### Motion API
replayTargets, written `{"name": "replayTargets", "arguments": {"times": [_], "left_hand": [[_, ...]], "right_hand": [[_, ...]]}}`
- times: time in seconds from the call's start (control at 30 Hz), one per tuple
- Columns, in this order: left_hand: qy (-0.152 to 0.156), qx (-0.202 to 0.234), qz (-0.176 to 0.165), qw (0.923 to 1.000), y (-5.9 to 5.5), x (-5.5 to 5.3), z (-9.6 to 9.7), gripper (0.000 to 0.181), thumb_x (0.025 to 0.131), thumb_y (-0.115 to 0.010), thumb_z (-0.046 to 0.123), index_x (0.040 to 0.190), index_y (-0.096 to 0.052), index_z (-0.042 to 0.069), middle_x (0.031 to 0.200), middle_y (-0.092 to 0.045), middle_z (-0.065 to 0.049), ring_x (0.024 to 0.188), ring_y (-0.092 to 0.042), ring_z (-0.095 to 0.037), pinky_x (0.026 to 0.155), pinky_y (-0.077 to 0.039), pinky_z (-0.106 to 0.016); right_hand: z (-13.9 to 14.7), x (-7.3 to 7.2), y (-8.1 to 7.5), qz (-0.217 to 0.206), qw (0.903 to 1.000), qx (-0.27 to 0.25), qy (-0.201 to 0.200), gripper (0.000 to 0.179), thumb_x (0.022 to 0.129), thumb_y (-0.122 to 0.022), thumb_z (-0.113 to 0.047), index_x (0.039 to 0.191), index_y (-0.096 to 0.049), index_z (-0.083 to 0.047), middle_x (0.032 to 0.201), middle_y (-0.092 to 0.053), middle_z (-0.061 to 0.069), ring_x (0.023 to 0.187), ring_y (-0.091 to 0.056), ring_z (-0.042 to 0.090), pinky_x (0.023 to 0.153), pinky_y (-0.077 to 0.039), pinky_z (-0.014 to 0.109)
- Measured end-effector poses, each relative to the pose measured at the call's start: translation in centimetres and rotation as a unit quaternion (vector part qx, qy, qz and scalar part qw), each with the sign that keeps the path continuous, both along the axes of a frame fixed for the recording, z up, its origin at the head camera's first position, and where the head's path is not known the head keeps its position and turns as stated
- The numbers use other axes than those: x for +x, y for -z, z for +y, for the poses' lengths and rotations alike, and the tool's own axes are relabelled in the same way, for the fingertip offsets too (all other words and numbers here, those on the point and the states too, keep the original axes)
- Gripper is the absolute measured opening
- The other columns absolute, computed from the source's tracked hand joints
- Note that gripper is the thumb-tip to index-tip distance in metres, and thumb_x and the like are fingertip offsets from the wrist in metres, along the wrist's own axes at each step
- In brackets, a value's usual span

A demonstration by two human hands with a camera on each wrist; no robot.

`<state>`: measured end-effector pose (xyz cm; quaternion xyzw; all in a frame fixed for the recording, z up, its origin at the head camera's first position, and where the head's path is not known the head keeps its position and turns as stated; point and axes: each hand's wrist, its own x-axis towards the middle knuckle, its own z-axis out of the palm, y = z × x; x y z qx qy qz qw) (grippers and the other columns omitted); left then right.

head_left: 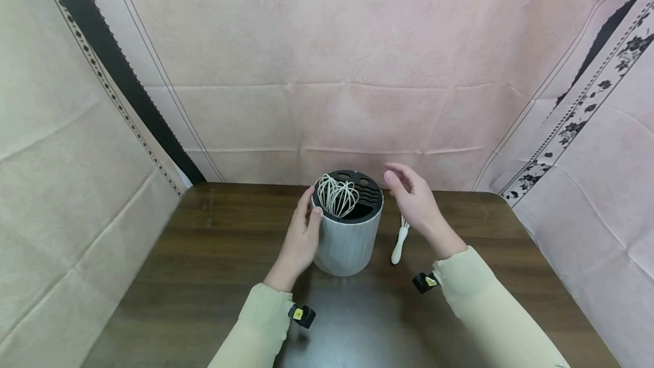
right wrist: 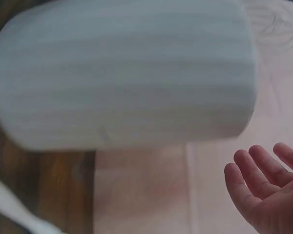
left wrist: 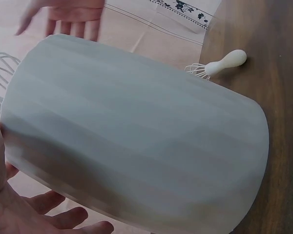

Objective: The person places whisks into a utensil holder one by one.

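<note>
A light grey ribbed utensil holder (head_left: 344,249) with a black slotted lid (head_left: 365,186) stands upright on the table. The wire head of a whisk (head_left: 337,195) sticks out of the lid's large opening; its handle is hidden inside. My left hand (head_left: 301,237) holds the holder's left side near the rim, thumb in front and index finger farther back. To the right of the rim, my right hand (head_left: 414,200) is raised with relaxed fingers and nothing in it. Below that hand lies a small whisk (head_left: 399,246) with a white handle, its wires partly hidden by the hand.
The dark wooden table (head_left: 204,277) ends at a back edge just behind the holder. Pale cloth (head_left: 327,61) hangs behind it and on both sides. Each wrist carries a small black camera (head_left: 302,316).
</note>
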<state>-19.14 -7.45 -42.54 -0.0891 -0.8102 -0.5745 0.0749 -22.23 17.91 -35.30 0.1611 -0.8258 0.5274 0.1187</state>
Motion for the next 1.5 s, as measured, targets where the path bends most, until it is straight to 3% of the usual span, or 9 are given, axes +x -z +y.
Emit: {"name": "replayTargets", "arguments": {"times": [0.17,0.43,0.63,0.83,1.07,1.3,1.4,1.5], "left_hand": [[0.001,-0.001,0.003,1.0,0.2,-0.1,0.0,0.048,0.102,-0.034,0.051,0.147,-0.017,0.051,0.148,-0.031,0.005,0.13,-0.037,-0.017,0.105,-0.036,-0.05],[0.003,0.004,0.008,1.0,0.3,-0.1,-0.1,0.048,0.101,-0.033,0.052,0.147,-0.017,0.052,0.15,-0.029,0.005,0.131,-0.036,-0.017,0.106,-0.035,-0.051],[0.001,0.003,0.004,1.0,0.2,0.1,0.0,0.049,0.102,-0.034,0.049,0.149,-0.018,0.049,0.151,-0.03,0.005,0.132,-0.036,-0.018,0.106,-0.035,-0.052],[0.0,-0.001,-0.006,1.0,0.2,0.2,0.0,0.048,0.101,-0.033,0.053,0.147,-0.017,0.052,0.151,-0.028,0.006,0.133,-0.035,-0.018,0.105,-0.035,-0.053],[-0.001,0.0,0.0,1.0,0.4,-0.1,0.0,0.051,0.102,-0.033,0.052,0.15,-0.018,0.048,0.151,-0.028,0.006,0.133,-0.036,-0.018,0.105,-0.034,-0.055],[0.003,0.004,-0.001,1.0,0.5,-0.2,0.0,0.051,0.101,-0.033,0.053,0.149,-0.017,0.048,0.15,-0.029,0.004,0.133,-0.035,-0.018,0.105,-0.034,-0.054],[0.002,0.003,-0.001,1.0,0.5,-0.2,0.0,0.05,0.101,-0.033,0.053,0.149,-0.017,0.05,0.15,-0.029,0.003,0.133,-0.035,-0.018,0.105,-0.034,-0.054],[0.001,0.002,0.001,1.0,0.4,-0.2,0.0,0.049,0.101,-0.032,0.054,0.147,-0.016,0.053,0.151,-0.028,0.004,0.133,-0.035,-0.019,0.105,-0.033,-0.054]], "right_hand": [[2.4,-0.7,2.2,-0.007,0.999,0.023,0.039,0.051,0.099,-0.049,-0.044,0.137,-0.051,-0.009,0.12,-0.062,0.014,0.108,-0.061,0.025,0.092,-0.047,0.035],[4.9,-2.0,5.9,-0.071,0.9913,0.053,0.098,0.068,0.094,-0.052,-0.056,0.14,-0.045,-0.007,0.127,-0.057,0.017,0.116,-0.054,0.033,0.099,-0.04,0.048],[6.0,-3.3,8.7,-0.126,0.977,0.068,0.158,0.086,0.085,-0.053,-0.069,0.144,-0.04,-0.008,0.126,-0.056,0.019,0.119,-0.05,0.034,0.099,-0.04,0.05],[6.6,-4.1,11.1,-0.186,0.9594,0.056,0.204,0.101,0.078,-0.054,-0.077,0.147,-0.033,-0.005,0.134,-0.048,0.021,0.121,-0.047,0.035,0.099,-0.04,0.05],[6.3,-4.4,12.6,-0.232,0.9435,-0.018,0.236,0.097,0.084,-0.063,-0.061,0.148,-0.025,0.001,0.139,-0.04,0.024,0.123,-0.042,0.034,0.102,-0.037,0.048],[6.0,-4.9,13.5,-0.293,0.9194,-0.098,0.243,0.099,0.084,-0.066,-0.056,0.148,-0.02,0.004,0.142,-0.033,0.025,0.107,-0.055,0.036,0.09,-0.049,0.044],[5.9,-5.1,13.6,-0.304,0.9164,-0.097,0.242,0.099,0.084,-0.066,-0.056,0.148,-0.02,0.004,0.141,-0.034,0.025,0.105,-0.055,0.032,0.088,-0.049,0.04],[5.8,-5.2,13.5,-0.303,0.9194,-0.084,0.237,0.094,0.083,-0.068,-0.056,0.143,-0.027,0.004,0.131,-0.04,0.021,0.1,-0.051,0.028,0.082,-0.047,0.037]]}}
